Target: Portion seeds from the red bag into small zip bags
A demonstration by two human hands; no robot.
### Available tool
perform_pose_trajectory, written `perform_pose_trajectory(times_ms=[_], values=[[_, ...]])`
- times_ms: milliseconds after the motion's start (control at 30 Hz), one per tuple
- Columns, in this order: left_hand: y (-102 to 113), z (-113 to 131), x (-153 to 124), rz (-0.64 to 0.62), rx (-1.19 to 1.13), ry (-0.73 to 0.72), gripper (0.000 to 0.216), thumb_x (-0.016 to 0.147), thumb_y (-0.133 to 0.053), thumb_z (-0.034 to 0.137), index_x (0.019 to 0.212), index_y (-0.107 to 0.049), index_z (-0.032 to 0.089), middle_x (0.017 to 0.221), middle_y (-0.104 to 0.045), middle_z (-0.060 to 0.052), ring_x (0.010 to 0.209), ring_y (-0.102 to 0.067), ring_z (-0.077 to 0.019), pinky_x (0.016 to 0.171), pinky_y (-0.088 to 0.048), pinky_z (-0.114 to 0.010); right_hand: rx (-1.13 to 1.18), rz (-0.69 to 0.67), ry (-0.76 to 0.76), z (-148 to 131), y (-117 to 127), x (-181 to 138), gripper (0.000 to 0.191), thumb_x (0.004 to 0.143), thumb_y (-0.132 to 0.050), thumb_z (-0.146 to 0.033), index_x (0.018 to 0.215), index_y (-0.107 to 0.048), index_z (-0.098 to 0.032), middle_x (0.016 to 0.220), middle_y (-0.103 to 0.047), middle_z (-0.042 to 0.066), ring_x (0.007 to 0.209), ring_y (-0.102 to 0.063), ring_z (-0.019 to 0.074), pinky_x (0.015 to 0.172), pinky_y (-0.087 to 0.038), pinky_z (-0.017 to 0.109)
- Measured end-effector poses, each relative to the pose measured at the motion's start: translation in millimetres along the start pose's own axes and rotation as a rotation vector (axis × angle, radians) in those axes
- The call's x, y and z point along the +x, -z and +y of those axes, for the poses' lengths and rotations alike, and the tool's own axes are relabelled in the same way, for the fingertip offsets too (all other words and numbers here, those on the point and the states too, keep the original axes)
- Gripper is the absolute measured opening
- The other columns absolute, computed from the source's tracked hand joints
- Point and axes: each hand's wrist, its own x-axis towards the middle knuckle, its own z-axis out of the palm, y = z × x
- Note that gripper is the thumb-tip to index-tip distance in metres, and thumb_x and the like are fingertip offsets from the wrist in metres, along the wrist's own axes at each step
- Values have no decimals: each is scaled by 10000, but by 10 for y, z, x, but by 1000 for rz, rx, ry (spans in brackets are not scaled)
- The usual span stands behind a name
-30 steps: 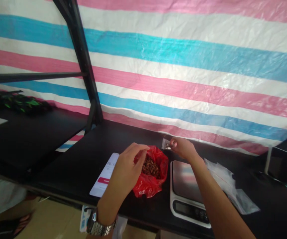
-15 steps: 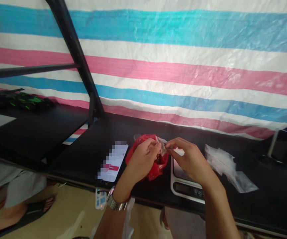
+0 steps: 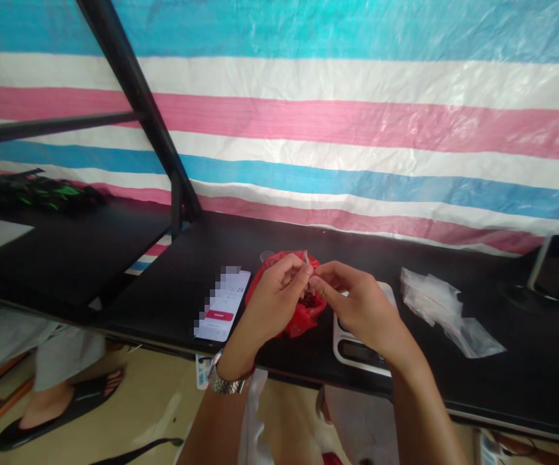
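Observation:
Over an open red plastic bag [image 3: 296, 325], my left hand [image 3: 276, 300] and my right hand [image 3: 361, 307] meet at the fingertips. Both are closed in a pinch on a small clear zip bag [image 3: 307, 257], seen nearly edge-on and mostly hidden by the fingers. Small dark brown pieces [image 3: 309, 299] show inside the red bag. My right hand and wrist partly cover a white digital scale [image 3: 344, 367], which stands just right of the red bag.
A lit phone [image 3: 225, 303] lies left of the red bag. Several flat clear zip bags [image 3: 432, 298] are heaped right of the scale. A dark-screened device [image 3: 558, 268] stands far right. Striped sheeting [image 3: 357, 116] hangs behind the black table [image 3: 163, 310]. Another person's foot [image 3: 66, 407] is below left.
My fingertips have come closer together on the small zip bag, which has turned so less of its face and contents shows. The view has tilted slightly downward.

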Motion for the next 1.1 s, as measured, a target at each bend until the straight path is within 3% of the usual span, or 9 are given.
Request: perform_pose_trajectory(times_ms=[233,433,500,600,767,833,933,1000,1100], values=[[34,36,-50,-61,53,-34,291,1048,-510,333,772,-532,245,715,-581,26,669,-566,-157,652,-458,-285,64,-6,-14,15,-26,18,225,950,-645,-373,821,-716,-202,753,-738,2,677,-637,151,617,-463,248],[31,74,-117,-46,270,-39,228,1035,-499,233,808,-497,250,749,-576,42,684,-525,-154,638,-393,-295,-154,218,9,3,-185,35,228,825,-637,-284,643,-506,-241,585,-534,-51,572,-467,125,552,-330,259],[46,101,-123,4,339,-57,262,964,-532,155,744,-429,254,683,-500,61,641,-467,-146,602,-343,-293,-265,301,30,-27,-216,28,243,801,-633,-250,636,-454,-249,592,-518,-51,570,-446,126,559,-303,269],[55,146,-126,176,401,-122,368,824,-550,57,686,-276,260,629,-328,79,597,-346,-134,581,-278,-299,-357,371,41,-49,-199,26,251,811,-653,-249,652,-458,-252,612,-527,-42,584,-457,134,571,-294,276],[50,127,-125,183,430,-194,325,773,-540,68,674,-290,252,637,-326,75,609,-330,-130,610,-282,-302,-138,299,25,68,-101,70,252,952,-617,-420,785,-610,-231,735,-667,6,676,-596,161,628,-437,275],[71,86,-119,163,373,-175,317,803,-549,117,676,-292,252,641,-321,73,605,-325,-128,604,-287,-296,0,250,-27,151,-86,84,347,997,-593,-557,966,-660,-218,820,-716,24,718,-653,173,637,-493,280],[129,25,-105,125,269,-159,315,833,-556,176,672,-296,255,654,-322,67,610,-329,-129,595,-296,-287,190,54,-201,269,-121,97,543,1007,-530,-723,1189,-629,-221,706,-676,-12,613,-665,181,537,-511,282],[175,-4,-97,132,222,-166,314,819,-562,180,665,-298,256,663,-338,60,626,-341,-134,601,-306,-286,325,-52,-288,323,-173,115,566,992,-557,-735,1223,-621,-222,660,-652,-31,580,-669,177,526,-536,281],[243,-35,-91,144,208,-157,312,805,-567,178,657,-304,258,668,-354,58,636,-353,-137,609,-316,-289,451,8,-251,368,-244,171,509,917,-720,-648,1181,-652,-219,771,-714,-15,626,-684,159,577,-572,276]])
